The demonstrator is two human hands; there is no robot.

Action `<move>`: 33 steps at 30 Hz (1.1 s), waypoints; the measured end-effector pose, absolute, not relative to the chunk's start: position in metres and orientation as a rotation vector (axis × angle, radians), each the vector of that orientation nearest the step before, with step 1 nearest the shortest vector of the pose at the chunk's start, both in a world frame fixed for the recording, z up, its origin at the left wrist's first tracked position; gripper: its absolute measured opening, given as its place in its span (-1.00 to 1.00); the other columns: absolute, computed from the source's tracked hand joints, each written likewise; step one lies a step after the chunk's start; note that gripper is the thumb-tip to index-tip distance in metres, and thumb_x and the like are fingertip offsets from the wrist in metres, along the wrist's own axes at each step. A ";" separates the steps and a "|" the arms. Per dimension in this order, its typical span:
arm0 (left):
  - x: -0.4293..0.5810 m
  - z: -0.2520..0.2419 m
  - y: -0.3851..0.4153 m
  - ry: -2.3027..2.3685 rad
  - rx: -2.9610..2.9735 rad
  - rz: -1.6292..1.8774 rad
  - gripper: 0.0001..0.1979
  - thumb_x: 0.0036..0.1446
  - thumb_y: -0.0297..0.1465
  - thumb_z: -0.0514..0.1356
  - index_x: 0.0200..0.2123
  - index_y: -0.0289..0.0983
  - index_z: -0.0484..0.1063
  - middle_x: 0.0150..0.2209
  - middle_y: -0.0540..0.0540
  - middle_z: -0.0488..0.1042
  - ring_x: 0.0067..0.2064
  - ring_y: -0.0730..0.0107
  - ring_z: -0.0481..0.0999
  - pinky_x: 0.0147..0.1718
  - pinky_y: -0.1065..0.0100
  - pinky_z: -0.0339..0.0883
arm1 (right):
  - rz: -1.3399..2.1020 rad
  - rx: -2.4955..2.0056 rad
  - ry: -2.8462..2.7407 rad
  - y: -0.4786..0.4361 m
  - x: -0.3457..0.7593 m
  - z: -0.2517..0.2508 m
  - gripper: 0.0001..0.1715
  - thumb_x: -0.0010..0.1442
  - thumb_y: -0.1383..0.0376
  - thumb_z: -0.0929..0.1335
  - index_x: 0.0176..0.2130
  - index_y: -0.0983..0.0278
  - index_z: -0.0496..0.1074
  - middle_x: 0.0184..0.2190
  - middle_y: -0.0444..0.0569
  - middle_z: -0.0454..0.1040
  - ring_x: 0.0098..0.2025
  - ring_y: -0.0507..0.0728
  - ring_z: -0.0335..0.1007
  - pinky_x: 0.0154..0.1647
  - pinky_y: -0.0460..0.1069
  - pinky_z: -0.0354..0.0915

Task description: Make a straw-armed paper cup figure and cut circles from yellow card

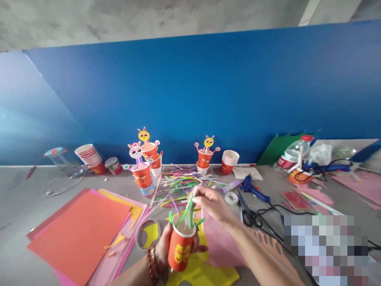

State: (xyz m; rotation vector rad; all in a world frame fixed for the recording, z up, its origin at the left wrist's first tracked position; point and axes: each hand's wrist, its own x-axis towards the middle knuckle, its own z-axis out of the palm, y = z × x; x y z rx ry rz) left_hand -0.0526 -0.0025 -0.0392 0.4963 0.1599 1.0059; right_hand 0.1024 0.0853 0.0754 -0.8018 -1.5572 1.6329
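the left hand [163,243] curls its fingers around a red cup [180,249]. the right hand [213,203] pinches a white strip [195,192] above it between closed fingers. tape [138,237] lies nearby.

L grip [164,243] holds red cup [179,251], R grip [212,203] pinches strips [189,204] abv it

At six o'clock, we lose much of our left hand [163,245] behind the red paper cup [180,250], whose wall conceals the pipe cleaners' [189,204] lower ends; the bottom edge crops both forearms [253,248]. Toward four, a pixelated patch [324,250] masks whatever lies there. Near three, the plastic bottle's [299,149] label print is too small to read.
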 end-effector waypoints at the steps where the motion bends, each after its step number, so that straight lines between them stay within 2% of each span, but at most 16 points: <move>1: -0.053 -0.039 -0.003 0.170 0.497 1.008 -0.20 0.06 0.21 0.06 -0.09 -0.45 0.52 -0.39 -0.17 0.49 -0.27 0.19 0.45 0.14 -0.17 0.03 | 1.611 -0.809 -1.573 0.086 0.102 0.075 -0.84 0.09 0.25 0.38 -0.47 0.25 0.37 -0.53 -0.18 0.35 -0.47 0.03 0.27 -0.39 -0.08 0.26; 7: -0.051 -0.040 -0.003 0.177 0.530 0.995 -0.20 0.06 0.20 0.08 -0.09 -0.47 0.52 -0.39 -0.18 0.50 -0.34 0.23 0.45 0.12 -0.18 0.06 | 1.517 -0.788 -1.685 0.086 0.102 0.071 -0.86 0.13 0.25 0.34 -0.43 0.25 0.34 -0.51 -0.16 0.32 -0.43 0.06 0.29 -0.41 -0.08 0.24; 14: -0.049 -0.035 -0.004 0.200 0.533 1.007 -0.23 0.09 0.21 0.03 -0.13 -0.41 0.52 -0.37 -0.19 0.51 -0.28 0.16 0.48 0.11 -0.21 0.08 | 1.372 -0.827 -1.684 0.083 0.096 0.066 -0.83 0.13 0.25 0.34 -0.45 0.24 0.29 -0.55 -0.20 0.23 -0.50 0.01 0.17 -0.49 -0.11 0.14; 17: -0.049 -0.034 -0.005 0.195 0.550 1.017 -0.26 0.09 0.18 0.08 -0.13 -0.42 0.52 -0.38 -0.19 0.52 -0.30 0.19 0.47 0.11 -0.20 0.09 | 1.292 -0.846 -1.711 0.081 0.094 0.066 -0.85 0.10 0.28 0.33 -0.47 0.23 0.29 -0.55 -0.20 0.25 -0.49 0.02 0.18 -0.47 -0.10 0.14; 20: -0.049 -0.034 -0.005 0.180 0.548 1.022 -0.28 0.04 0.14 0.18 -0.09 -0.42 0.51 -0.34 -0.18 0.53 -0.28 0.18 0.49 0.13 -0.19 0.10 | 1.299 -0.840 -1.717 0.081 0.093 0.067 -0.88 0.08 0.30 0.32 -0.47 0.23 0.28 -0.56 -0.20 0.25 -0.49 0.02 0.19 -0.47 -0.11 0.12; 25: -0.049 -0.034 -0.006 0.204 0.599 1.016 -0.28 0.07 0.17 0.11 -0.16 -0.43 0.53 -0.39 -0.20 0.51 -0.25 0.09 0.49 0.10 -0.22 0.12 | 1.358 -0.847 -1.665 0.079 0.089 0.069 -0.87 0.08 0.26 0.33 -0.47 0.24 0.32 -0.55 -0.19 0.26 -0.49 0.02 0.18 -0.51 -0.11 0.09; 33: -0.052 -0.039 -0.002 0.113 0.436 1.015 -0.19 0.04 0.24 0.05 -0.08 -0.41 0.50 -0.36 -0.14 0.48 -0.33 0.29 0.39 0.07 -0.09 0.17 | 1.526 -0.885 -1.539 0.081 0.089 0.069 -0.87 0.12 0.20 0.34 -0.38 0.22 0.38 -0.46 -0.15 0.41 -0.44 0.06 0.30 -0.45 -0.09 0.22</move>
